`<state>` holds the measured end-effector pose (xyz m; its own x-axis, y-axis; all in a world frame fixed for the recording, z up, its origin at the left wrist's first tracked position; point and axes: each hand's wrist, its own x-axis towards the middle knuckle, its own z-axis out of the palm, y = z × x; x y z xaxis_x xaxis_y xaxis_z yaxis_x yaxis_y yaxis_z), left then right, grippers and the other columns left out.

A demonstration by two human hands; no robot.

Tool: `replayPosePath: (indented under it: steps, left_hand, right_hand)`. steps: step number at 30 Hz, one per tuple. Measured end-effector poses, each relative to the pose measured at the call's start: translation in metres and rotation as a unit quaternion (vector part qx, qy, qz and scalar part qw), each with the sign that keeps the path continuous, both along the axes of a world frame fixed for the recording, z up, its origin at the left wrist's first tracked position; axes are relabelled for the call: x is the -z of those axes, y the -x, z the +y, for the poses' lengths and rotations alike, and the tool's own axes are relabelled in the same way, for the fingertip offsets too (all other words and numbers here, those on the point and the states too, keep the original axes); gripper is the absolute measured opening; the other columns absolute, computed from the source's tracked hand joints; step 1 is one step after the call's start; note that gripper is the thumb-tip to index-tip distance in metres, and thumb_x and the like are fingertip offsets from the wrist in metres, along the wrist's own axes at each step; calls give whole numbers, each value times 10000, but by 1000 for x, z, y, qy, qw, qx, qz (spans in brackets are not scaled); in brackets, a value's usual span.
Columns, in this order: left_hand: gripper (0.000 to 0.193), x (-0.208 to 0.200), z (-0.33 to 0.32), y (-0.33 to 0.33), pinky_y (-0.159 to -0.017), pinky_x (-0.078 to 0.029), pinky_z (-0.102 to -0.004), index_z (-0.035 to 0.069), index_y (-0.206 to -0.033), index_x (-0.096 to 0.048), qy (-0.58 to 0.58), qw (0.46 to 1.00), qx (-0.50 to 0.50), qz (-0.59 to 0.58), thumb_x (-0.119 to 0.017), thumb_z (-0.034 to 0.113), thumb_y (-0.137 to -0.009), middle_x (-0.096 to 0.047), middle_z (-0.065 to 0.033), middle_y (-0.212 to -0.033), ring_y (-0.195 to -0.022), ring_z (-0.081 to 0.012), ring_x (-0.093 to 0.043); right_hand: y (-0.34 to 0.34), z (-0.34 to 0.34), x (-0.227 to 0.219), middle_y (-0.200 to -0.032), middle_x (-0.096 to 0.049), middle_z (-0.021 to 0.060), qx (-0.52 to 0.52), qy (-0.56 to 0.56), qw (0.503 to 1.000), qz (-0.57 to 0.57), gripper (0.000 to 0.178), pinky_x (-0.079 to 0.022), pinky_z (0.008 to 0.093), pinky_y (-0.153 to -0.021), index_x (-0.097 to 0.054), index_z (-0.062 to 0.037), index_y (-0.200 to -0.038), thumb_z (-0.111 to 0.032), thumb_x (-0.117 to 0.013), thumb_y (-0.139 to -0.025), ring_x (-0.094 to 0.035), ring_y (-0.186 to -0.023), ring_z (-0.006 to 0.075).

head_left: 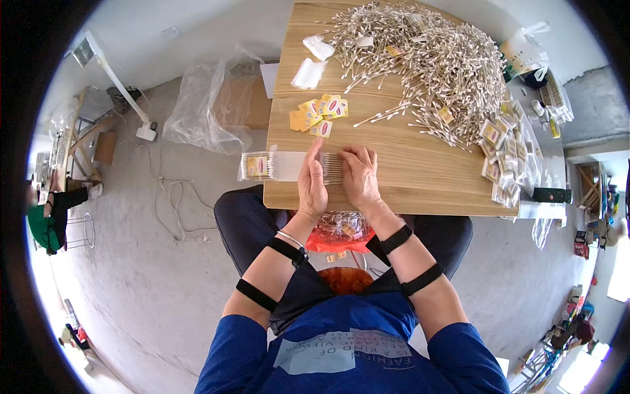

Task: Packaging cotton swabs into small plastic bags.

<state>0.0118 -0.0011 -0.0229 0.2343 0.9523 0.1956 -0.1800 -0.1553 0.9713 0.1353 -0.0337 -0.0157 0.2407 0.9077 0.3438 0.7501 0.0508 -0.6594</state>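
A short row of cotton swabs (pixel 332 169) lies side by side at the table's near edge, between my hands. My left hand (pixel 313 180) stands on its edge along the row's left side, fingers stretched out and holding nothing. On the row's right side, the bent fingers of my right hand (pixel 359 174) press together on the swab ends. Left of my left hand is a white strip (pixel 287 166). Beyond it, a clear packet of swabs (pixel 258 166) with a yellow card overhangs the table's left edge. Several yellow cards (pixel 323 113) lie loose just past my left fingertips.
A big heap of loose swabs (pixel 446 59) covers the far right of the wooden table (pixel 407 187). Filled packets (pixel 502 154) pile at its right edge. Clear bags (pixel 308 73) lie far left. A red bag of packets (pixel 338 230) sits below the near edge, between my knees.
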Motion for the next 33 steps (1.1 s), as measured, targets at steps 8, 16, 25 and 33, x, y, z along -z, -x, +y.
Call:
replayPosePath:
  steps: [8, 16, 25, 33]
  left_hand:
    - [657, 1, 0, 1, -1124, -250, -355, -55, -1386, -390, 47, 997, 22, -55, -306, 481, -1016, -422, -176, -1422, -1352, -266, -352]
    - [688, 0, 0, 0, -1116, -258, -349, -76, -1381, -383, 19, 999, 25, -22, -314, 499, -1010, -433, -175, -1409, -1328, -253, -378]
    - [668, 1, 2, 1, -1098, -289, -345, -65, -1346, -431, 32, 998, 34, -45, -308, 501, -1011, -479, -163, -1362, -1295, -242, -416]
    - [666, 3, 2, -1, -1103, -296, -354, -50, -1316, -468, 43, 996, 10, -78, -307, 516, -1004, -488, -159, -1349, -1275, -239, -434]
  right_hand:
    - [3, -3, -9, -1120, -605, 132, -10, -28, 996, 83, 233, -389, 395, -985, -611, -19, -1120, -40, -516, -908, -542, -1053, 304]
    - [9, -6, -7, -1343, -507, 201, 2, -40, 913, 405, 458, -259, 368, -1116, -515, 40, -1255, -332, -371, -1030, -360, -1361, 298]
    - [-1, -9, -13, -1409, -427, 214, -59, -13, 960, 272, 437, -235, 402, -1137, -440, 22, -1330, -191, -515, -955, -283, -1396, 355]
    - [-9, -25, -17, -1480, -312, 205, -107, 43, 993, -8, 849, -229, 460, -1153, -268, 6, -1439, -111, -731, -737, -225, -1406, 396]
